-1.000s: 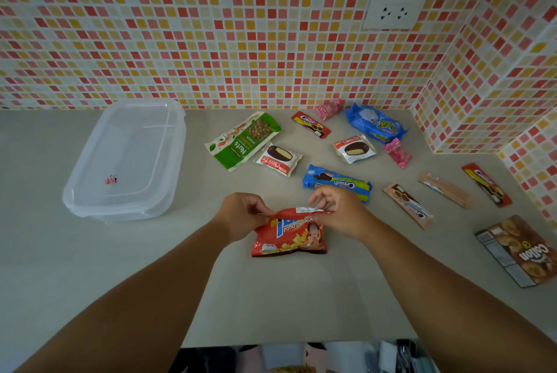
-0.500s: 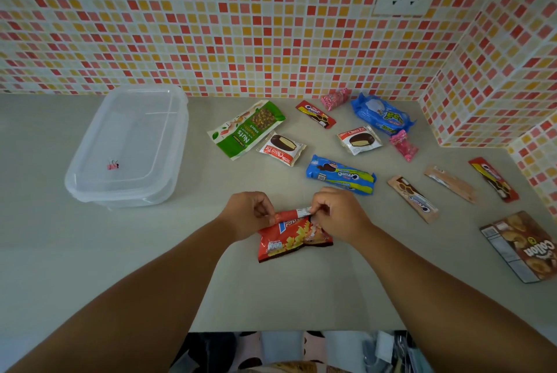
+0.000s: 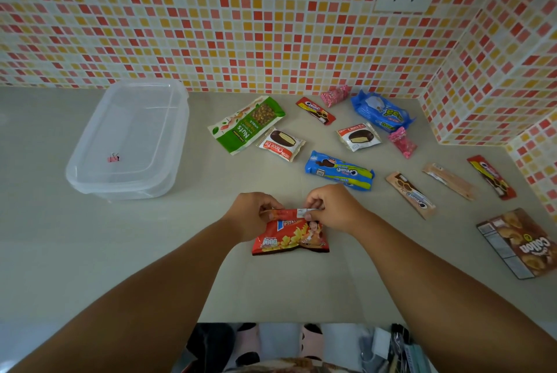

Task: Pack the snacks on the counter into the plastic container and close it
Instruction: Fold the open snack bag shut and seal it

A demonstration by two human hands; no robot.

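We see a wall (image 3: 241, 10) tiled in red, orange and cream squares, a pale grey-beige worktop (image 3: 90, 252), a clear container (image 3: 126, 143), a red-and-yellow potato snack bag (image 3: 291, 240), and a green nuts pouch (image 3: 245, 125).

Both hands (image 3: 297, 211) pinched together, forearms converging

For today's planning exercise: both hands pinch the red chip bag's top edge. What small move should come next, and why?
Probably lift the red chip bag left toward the plastic container: both the left hand and right hand grip it, though the lid looks on.
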